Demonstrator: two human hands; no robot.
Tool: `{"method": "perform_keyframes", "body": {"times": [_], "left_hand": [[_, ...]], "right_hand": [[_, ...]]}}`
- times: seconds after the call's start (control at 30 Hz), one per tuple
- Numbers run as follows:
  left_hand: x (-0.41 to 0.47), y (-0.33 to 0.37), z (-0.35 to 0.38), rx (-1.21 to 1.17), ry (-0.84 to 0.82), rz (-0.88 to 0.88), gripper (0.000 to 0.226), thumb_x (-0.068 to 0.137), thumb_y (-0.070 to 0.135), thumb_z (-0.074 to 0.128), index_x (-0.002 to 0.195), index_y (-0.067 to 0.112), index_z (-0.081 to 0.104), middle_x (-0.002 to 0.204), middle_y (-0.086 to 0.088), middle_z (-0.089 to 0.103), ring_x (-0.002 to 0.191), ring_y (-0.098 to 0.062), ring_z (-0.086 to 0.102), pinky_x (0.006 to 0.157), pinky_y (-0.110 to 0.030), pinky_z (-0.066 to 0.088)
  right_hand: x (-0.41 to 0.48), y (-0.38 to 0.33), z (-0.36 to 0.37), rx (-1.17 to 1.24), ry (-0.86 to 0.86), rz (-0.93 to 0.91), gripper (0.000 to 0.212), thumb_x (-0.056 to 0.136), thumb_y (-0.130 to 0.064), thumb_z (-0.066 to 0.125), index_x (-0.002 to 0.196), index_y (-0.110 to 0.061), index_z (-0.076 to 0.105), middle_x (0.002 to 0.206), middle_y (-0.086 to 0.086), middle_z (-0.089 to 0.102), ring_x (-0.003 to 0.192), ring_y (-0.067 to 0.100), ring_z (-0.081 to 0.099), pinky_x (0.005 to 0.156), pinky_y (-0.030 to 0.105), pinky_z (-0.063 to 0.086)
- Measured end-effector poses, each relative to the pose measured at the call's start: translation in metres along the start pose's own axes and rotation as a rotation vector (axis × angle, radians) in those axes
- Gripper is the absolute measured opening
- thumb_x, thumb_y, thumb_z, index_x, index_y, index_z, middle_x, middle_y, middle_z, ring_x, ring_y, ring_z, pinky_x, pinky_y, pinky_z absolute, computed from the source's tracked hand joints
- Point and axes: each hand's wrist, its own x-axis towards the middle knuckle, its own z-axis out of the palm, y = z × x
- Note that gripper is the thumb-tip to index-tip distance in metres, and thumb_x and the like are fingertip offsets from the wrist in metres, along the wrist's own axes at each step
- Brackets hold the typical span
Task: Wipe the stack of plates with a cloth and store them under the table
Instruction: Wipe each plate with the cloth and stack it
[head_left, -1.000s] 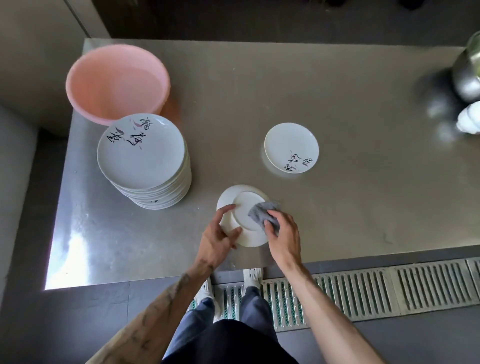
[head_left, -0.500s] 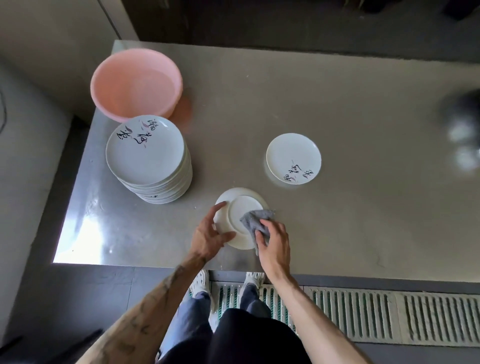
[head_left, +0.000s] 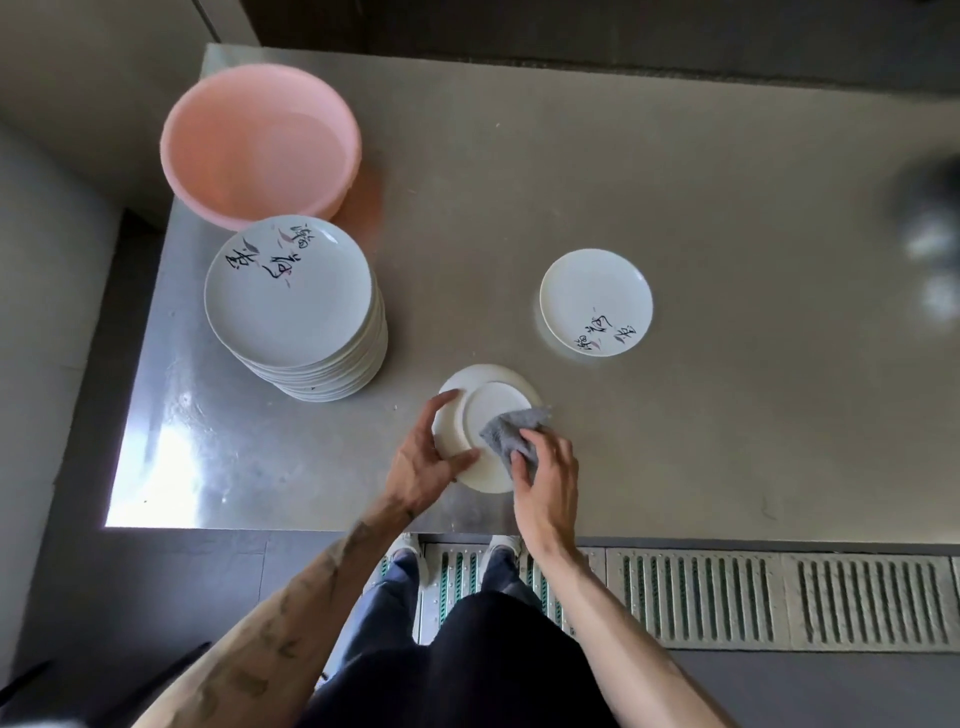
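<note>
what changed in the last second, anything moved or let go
The right hand slid the grey cloth a little from the upturned plate's right edge in over its base. Nothing was taken up or let go: the left hand still grips the plate's left rim. The stack of plates, the single plate and the pink basin stayed put on the table; only the camera shifted.

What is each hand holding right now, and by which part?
Left hand grips the small white ceramic plate, underside up, by its left rim. Right hand grips the crumpled grey cloth at its near end, against the plate's base.
</note>
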Motion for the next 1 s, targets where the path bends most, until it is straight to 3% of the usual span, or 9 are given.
{"method": "perform_keyframes", "body": {"times": [0.07,0.23,0.33,0.47,0.57,0.67,0.8,0.9,1.0], "left_hand": [[0.002,0.0,-0.005,0.055,-0.059,0.003,0.074,0.077,0.028,0.081,0.139,0.048,0.046,0.124,0.012,0.059,0.099,-0.024,0.067,0.067,-0.043,0.064],[0.008,-0.002,-0.007,0.023,-0.016,0.016,0.065,0.083,0.015,0.079,0.135,0.044,0.053,0.113,0.003,0.063,0.078,-0.039,0.068,0.053,-0.043,0.06],[0.004,-0.006,0.001,-0.016,0.075,0.01,0.067,0.086,0.011,0.079,0.138,0.045,0.052,0.106,0.004,0.068,0.071,-0.026,0.072,0.055,-0.042,0.062],[-0.002,-0.012,0.004,-0.092,0.078,-0.001,0.065,0.086,0.023,0.08,0.139,0.041,0.05,0.109,0.006,0.068,0.081,-0.007,0.071,0.061,-0.034,0.062],[0.006,-0.009,0.001,-0.113,0.059,0.027,0.059,0.084,0.021,0.076,0.135,0.041,0.053,0.112,0.008,0.065,0.077,-0.013,0.07,0.057,-0.041,0.062],[0.011,-0.004,0.004,-0.094,0.084,0.029,0.063,0.082,0.012,0.076,0.133,0.041,0.054,0.114,0.014,0.062,0.082,-0.017,0.073,0.056,-0.039,0.062],[0.005,-0.008,0.011,-0.087,0.07,0.001,0.067,0.08,0.015,0.081,0.135,0.036,0.048,0.11,-0.004,0.069,0.084,-0.022,0.074,0.061,-0.042,0.062],[0.009,-0.003,0.005,-0.099,0.076,-0.018,0.05,0.083,0.024,0.078,0.125,0.033,0.051,0.109,-0.012,0.069,0.074,-0.021,0.07,0.054,-0.041,0.058],[0.014,0.003,0.003,-0.108,0.142,-0.012,0.039,0.09,0.012,0.078,0.117,0.03,0.055,0.111,-0.007,0.061,0.072,-0.021,0.073,0.051,-0.041,0.059]], "right_hand": [[0.012,0.002,-0.006,0.0,-0.001,0.018,0.031,0.097,-0.012,0.065,0.128,-0.013,0.065,0.131,0.006,0.058,0.116,0.025,0.053,0.101,0.033,0.044],[0.016,-0.002,-0.002,0.008,0.026,0.056,0.032,0.097,-0.014,0.067,0.128,-0.016,0.065,0.129,0.004,0.058,0.115,0.022,0.053,0.096,0.025,0.041],[-0.004,-0.005,0.01,0.031,0.035,0.037,0.034,0.097,-0.016,0.067,0.131,-0.018,0.064,0.133,-0.001,0.056,0.117,0.016,0.051,0.099,0.023,0.041],[0.019,0.0,0.006,0.005,0.008,-0.004,0.03,0.097,-0.014,0.067,0.127,-0.017,0.066,0.132,0.001,0.057,0.118,0.02,0.053,0.103,0.028,0.043],[0.036,0.001,0.002,-0.005,0.024,-0.009,0.027,0.096,-0.015,0.067,0.123,-0.017,0.067,0.127,0.002,0.058,0.112,0.021,0.053,0.096,0.023,0.041],[0.017,-0.004,0.013,0.002,0.062,0.007,0.029,0.097,-0.017,0.067,0.126,-0.021,0.067,0.131,-0.003,0.055,0.115,0.016,0.05,0.097,0.023,0.042],[0.008,0.001,0.01,0.016,0.073,-0.03,0.027,0.097,-0.017,0.067,0.124,-0.02,0.068,0.131,-0.003,0.055,0.118,0.017,0.05,0.102,0.027,0.045],[0.034,0.004,-0.004,0.012,0.036,-0.007,0.026,0.096,-0.014,0.068,0.122,-0.016,0.068,0.125,0.005,0.059,0.114,0.025,0.055,0.101,0.035,0.047],[0.032,-0.002,-0.004,0.029,0.037,0.018,0.029,0.095,-0.015,0.07,0.124,-0.017,0.067,0.125,0.005,0.058,0.113,0.024,0.054,0.101,0.034,0.046]]}}
